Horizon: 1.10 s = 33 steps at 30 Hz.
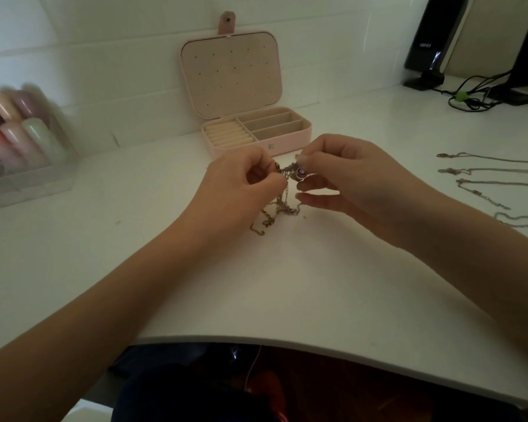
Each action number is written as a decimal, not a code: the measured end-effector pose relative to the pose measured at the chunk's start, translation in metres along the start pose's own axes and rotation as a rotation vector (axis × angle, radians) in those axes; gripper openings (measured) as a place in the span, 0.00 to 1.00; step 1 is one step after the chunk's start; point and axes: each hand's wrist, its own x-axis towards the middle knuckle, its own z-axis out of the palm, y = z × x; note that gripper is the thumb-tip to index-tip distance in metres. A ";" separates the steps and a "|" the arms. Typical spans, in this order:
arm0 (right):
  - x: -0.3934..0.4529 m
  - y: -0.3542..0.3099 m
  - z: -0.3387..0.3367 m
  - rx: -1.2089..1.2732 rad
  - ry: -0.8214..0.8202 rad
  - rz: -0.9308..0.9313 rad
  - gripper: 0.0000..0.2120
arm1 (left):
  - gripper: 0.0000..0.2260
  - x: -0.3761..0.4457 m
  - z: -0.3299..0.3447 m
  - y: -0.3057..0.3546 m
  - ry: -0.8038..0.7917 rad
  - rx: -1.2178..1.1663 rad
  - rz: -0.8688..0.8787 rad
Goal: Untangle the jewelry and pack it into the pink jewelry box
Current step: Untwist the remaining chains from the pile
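Tangle of chains (282, 197), centre frame: pinched by left hand (241, 181) and right hand (345, 175), unsorted; four freed chains (482, 172) at right edge, unpacked; pink jewelry box (256, 134), upper centre, open, compartments apparently empty; black speaker (433, 38), upper right, lettering blurred, illegible.

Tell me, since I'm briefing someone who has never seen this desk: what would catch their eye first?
Most likely the two hands at the centre, left hand and right hand, pinching a tangled clump of chains just above the white table. Behind them the pink jewelry box stands open against the wall, its compartments apparently empty. Several chains lie stretched out at the right.
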 end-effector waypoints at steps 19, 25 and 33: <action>0.001 -0.004 -0.008 -0.090 -0.240 0.070 0.08 | 0.11 0.002 -0.007 0.006 -0.127 -0.541 -0.175; 0.004 -0.002 -0.010 -0.055 -0.184 0.038 0.07 | 0.09 0.001 -0.008 0.007 -0.179 -0.630 -0.204; 0.001 0.001 -0.005 -0.440 0.122 -0.154 0.04 | 0.09 0.003 -0.010 0.006 -0.162 -0.774 -0.273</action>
